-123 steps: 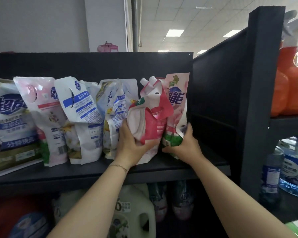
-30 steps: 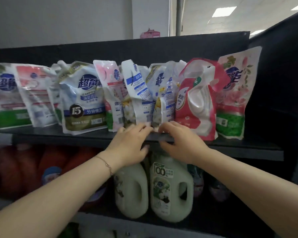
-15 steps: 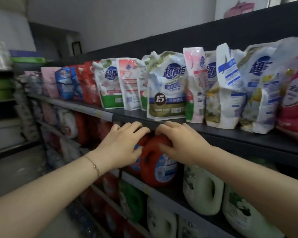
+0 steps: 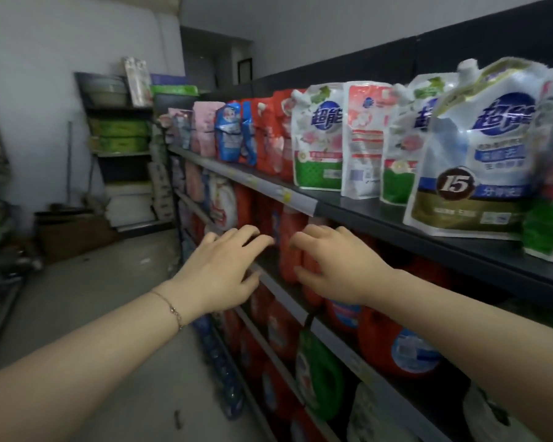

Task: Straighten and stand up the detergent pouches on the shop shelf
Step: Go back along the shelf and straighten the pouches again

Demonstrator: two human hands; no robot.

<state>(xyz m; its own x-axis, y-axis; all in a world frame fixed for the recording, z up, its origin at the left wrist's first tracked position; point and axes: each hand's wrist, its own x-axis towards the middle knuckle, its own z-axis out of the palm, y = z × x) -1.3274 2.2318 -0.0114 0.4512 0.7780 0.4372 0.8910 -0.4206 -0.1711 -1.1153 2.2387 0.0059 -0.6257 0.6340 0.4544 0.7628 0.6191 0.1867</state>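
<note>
Both hands are hovering side by side just below the front edge of the shelf (image 4: 364,212), the left hand (image 4: 219,269) and the right hand (image 4: 339,266) each reaching forward with fingers loosely spread and gripping nothing, in front of the orange bottles (image 4: 289,250) on the tier beneath. Above them the detergent pouches (image 4: 318,138) are standing in a row along that shelf, with the white-and-blue pouch (image 4: 470,148) sitting nearest on the right.

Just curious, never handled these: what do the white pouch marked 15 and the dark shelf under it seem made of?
The white pouch looks like glossy, flexible plastic film: it creases and catches light. The shelf looks like matte dark painted metal, thin and straight-edged; that is a guess.
</note>
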